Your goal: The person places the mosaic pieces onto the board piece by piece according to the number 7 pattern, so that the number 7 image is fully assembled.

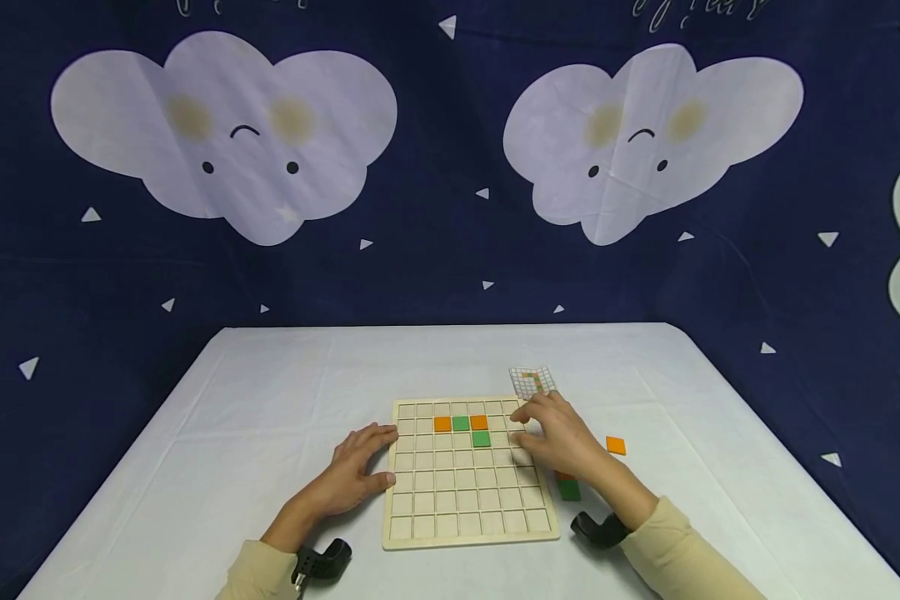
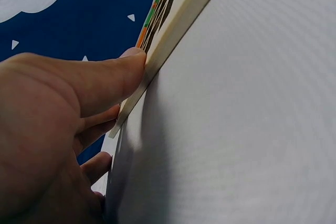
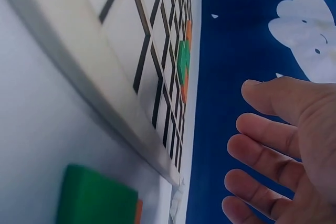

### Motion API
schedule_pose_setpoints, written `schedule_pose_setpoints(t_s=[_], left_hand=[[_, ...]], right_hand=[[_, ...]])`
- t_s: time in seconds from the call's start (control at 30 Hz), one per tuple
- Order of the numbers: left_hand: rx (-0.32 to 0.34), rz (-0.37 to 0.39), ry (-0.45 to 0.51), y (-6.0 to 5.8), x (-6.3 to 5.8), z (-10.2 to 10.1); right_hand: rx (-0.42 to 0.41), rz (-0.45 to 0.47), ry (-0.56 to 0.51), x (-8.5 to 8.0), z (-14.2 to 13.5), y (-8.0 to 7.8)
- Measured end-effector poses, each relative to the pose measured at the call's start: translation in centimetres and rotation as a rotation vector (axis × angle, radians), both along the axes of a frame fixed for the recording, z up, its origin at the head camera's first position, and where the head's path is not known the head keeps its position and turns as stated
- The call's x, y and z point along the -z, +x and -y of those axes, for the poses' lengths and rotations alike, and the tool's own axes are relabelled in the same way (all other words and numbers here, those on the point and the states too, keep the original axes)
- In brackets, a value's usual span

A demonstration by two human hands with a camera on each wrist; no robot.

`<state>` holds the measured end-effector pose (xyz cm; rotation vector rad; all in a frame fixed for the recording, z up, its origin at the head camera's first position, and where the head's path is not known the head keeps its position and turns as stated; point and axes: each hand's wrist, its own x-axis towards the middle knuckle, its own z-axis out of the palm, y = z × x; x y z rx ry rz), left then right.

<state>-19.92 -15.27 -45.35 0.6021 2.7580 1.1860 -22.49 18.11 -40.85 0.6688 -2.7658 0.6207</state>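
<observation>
A pale wooden grid board (image 1: pixel 467 525) lies flat on the table. In one of its upper rows sit an orange tile (image 1: pixel 442 424), a green tile (image 1: pixel 461 423) and a second orange tile (image 1: pixel 479 422); another green tile (image 1: pixel 481 439) lies just below the last. My left hand (image 1: pixel 348 477) rests against the board's left edge, its thumb (image 2: pixel 118 80) touching the rim in the left wrist view. Over the board's right side hovers my right hand (image 1: pixel 562 433), fingers (image 3: pixel 262 153) apart and loosely bent, with nothing between them in the right wrist view.
Behind the board's top right corner lies a printed grid card (image 1: pixel 527 381), partly hidden by the right hand. A loose green tile (image 1: pixel 569 490) lies right of the board, an orange one partly showing beside it. Farther right is an orange tile (image 1: pixel 616 446).
</observation>
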Motion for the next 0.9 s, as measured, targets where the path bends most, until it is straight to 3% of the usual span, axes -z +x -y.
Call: schedule_pose_setpoints(t_s=[0.9], left_hand=[[-0.022,0.003,0.001,0.0,0.1,0.0]], right_hand=[[0.105,-0.017,-0.029,0.2,-3.5,2.1]])
